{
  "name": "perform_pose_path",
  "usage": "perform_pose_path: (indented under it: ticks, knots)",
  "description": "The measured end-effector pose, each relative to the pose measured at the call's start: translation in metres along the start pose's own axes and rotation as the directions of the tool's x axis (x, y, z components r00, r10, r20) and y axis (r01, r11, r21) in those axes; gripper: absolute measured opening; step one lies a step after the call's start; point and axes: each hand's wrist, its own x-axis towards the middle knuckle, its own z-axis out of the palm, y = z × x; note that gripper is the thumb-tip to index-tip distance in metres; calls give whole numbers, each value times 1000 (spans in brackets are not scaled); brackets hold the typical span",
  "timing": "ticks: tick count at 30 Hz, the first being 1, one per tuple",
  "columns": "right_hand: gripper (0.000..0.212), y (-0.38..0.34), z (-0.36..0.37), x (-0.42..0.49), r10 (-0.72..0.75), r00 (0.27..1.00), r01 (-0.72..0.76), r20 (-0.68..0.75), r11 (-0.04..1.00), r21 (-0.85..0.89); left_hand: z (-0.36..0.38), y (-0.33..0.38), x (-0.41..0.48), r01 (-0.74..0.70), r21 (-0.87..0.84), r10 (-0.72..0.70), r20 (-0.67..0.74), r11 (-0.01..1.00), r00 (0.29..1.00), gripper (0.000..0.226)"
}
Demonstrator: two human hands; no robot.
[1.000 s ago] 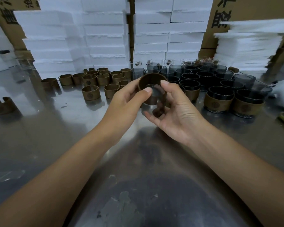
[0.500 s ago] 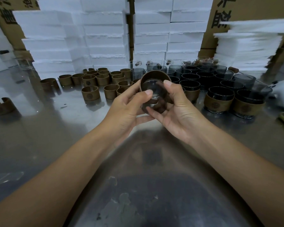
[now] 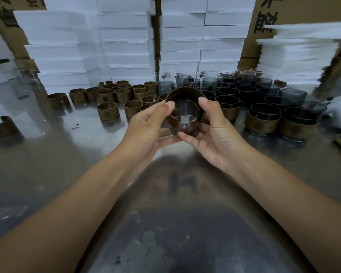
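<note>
Glass [image 3: 186, 119] with brown sleeve [image 3: 185, 94] round it is held in both hands above the counter [image 3: 67, 164], mid view, mouth tilted toward camera, looks empty. Left hand [image 3: 150, 128] curls round its left side, thumb on the sleeve edge. Right hand [image 3: 219, 133] curls round the right side, thumb on the rim, fingertips under the base. Behind: loose sleeves [image 3: 114, 95] left, dark glasses [image 3: 244, 91] right, white boxes [image 3: 126, 46] stacked at back.
</note>
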Motion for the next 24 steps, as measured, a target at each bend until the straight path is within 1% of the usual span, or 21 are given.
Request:
perform_pose_path:
  ticks: [2, 5, 8, 10, 12, 15, 18, 21, 23, 24]
  knots:
    - [42, -1, 1, -1, 10, 1000, -10, -3, 1000, 0, 1, 1, 0, 14, -7, -14, -6, 1000, 1000, 19]
    - [44, -2, 2, -2, 10, 1000, -10, 13, 1000, 8, 2, 2, 0, 34, -30, -34, -3, 999, 999, 20]
    - [54, -2, 4, -2, 4, 1000, -4, 6, 1000, 13, 1, 3, 1, 55, -58, -56, -18, 997, 998, 22]
    - [58, -2, 3, -1, 8, 1000, -8, -1, 1000, -13, -1, 4, 1, 92, -92, -92, 7, 992, 996, 19]
    - [61, -4, 0, -2, 20, 1000, -19, 13, 996, -84, -4, 5, 2, 154, -111, -147, 71, 982, 987, 19]
    - [57, -6, -2, -3, 25, 999, -16, 39, 977, -214, -12, 5, 4, 219, -87, -208, 125, 972, 970, 24]
    - [48, -6, -1, -4, 23, 1000, -20, 9, 959, -282, -16, 3, 6, 227, -56, -218, 143, 972, 966, 44]
    - [47, -6, 1, -5, 53, 998, -61, -40, 966, -252, -17, 0, 6, 218, -44, -209, 148, 975, 967, 40]
    - [46, -7, 2, -6, 84, 995, -92, -51, 978, -189, -19, -2, 8, 202, -10, -198, 148, 979, 969, 49]
    - [43, -7, 2, -6, 96, 994, -103, -49, 982, -157, -20, -3, 8, 187, 22, -188, 152, 982, 970, 54]
